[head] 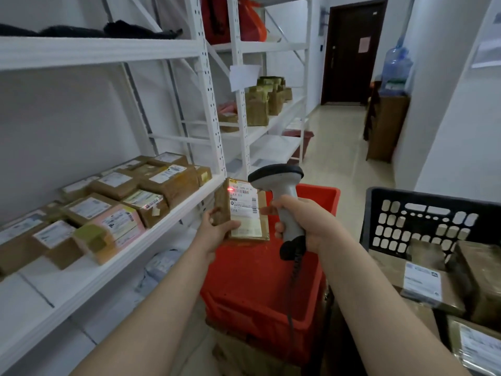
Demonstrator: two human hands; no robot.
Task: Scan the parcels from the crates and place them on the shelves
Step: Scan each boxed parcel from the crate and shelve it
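Now the left hand (217, 226) grips the parcel (245, 210) upright above the red crate (257, 289), label facing the scanner (282, 185) clasped in the right hand (306, 221); the shelf (173, 215) lies left of the crate, on the left hand's side.

The parcel (245, 213) at centre frame is brown cardboard under glossy clear tape, with a smooth white paper label. The scanner (282, 191) beside it is matt grey and black plastic. Below, the red crate (271, 289) is smooth plastic with a dull sheen. The black crate (423, 210) at right is matt perforated plastic. The shelves (187, 204) at left are smooth white-painted metal, bearing taped cardboard boxes (173, 183) with paper labels. Black cloth (135, 29) lies at upper left. The floor (339, 147) is glossy tile, and the door (352, 50) looks like dark wood.
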